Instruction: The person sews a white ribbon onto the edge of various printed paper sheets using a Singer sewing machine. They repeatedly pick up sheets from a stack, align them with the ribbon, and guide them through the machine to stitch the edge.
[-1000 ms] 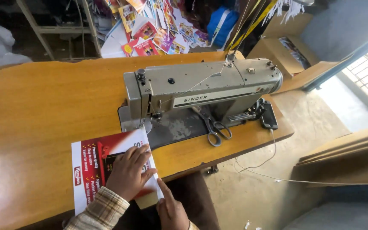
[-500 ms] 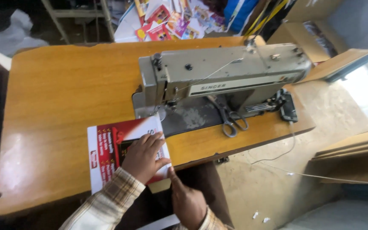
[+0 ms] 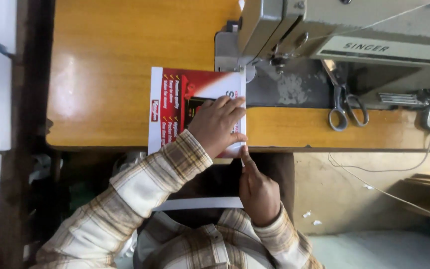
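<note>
Carefully, we press our open left hand [image 3: 218, 124] flat on the red-and-white printed sheet [image 3: 195, 112] at the worktop's [image 3: 125, 60] near edge, our right hand's [image 3: 257, 187] index finger steadying its corner so it feeds straight under the sewing machine [image 3: 344, 35]

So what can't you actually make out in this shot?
- Head view: the left hand lies flat on the red and white printed sheet, hiding its middle.
- The needle area is hidden under the sewing machine head.
- The machine's top and right end are cut off by the frame edges.
- The right hand shows only its back; its palm is unseen.
</note>
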